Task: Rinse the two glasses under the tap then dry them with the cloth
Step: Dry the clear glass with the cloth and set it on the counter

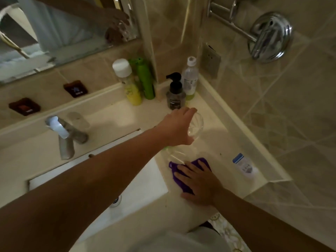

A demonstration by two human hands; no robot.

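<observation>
At mid-frame right, the left hand (179, 127) gripped a clear glass (196, 126), seemingly empty, on the counter (214, 142). Just below, a second glass (174, 153) stood faintly visible. The right hand (199, 184) lay open, flat on the purple cloth (200, 163).

dim beige tiled walls (272, 110), mirror (54, 33) above, chrome towel rail (236, 28), cream counter (214, 113)

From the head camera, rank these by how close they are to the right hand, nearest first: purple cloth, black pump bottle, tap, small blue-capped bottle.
1. Purple cloth, directly under the right hand.
2. Small blue-capped bottle, lying to its right on the counter.
3. Black pump bottle, farther back near the corner.
4. Tap, far left behind the basin.
</observation>
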